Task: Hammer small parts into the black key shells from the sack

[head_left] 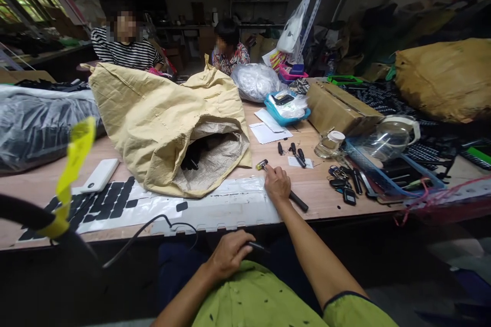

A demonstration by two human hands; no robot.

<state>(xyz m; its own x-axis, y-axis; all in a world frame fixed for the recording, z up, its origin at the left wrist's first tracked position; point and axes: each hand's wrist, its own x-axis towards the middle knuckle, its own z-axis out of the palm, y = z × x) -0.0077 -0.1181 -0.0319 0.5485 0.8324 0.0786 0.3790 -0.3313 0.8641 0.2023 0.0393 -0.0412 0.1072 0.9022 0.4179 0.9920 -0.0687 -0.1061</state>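
Observation:
My right hand (276, 184) rests on the wooden table (318, 199), closed around a small hammer (262, 165) whose metal head points left and whose black handle sticks out behind the hand. My left hand (230, 254) is low by my lap, below the table's edge, fingers pinched on a small black piece (256, 247). In front of me lies a long white plastic sheet (222, 204) with black flat pieces (103, 204) on its left part. A big open tan sack (169, 127) lies behind the sheet with black parts inside.
A white power bank (100, 174) with a black cable lies at left. Black pens, key fobs (343, 184), a glass jar (330, 144), a blue tray (286, 107) and a cardboard box (337, 107) stand at right. Two people sit across the table. A yellow tag (72, 163) hangs near.

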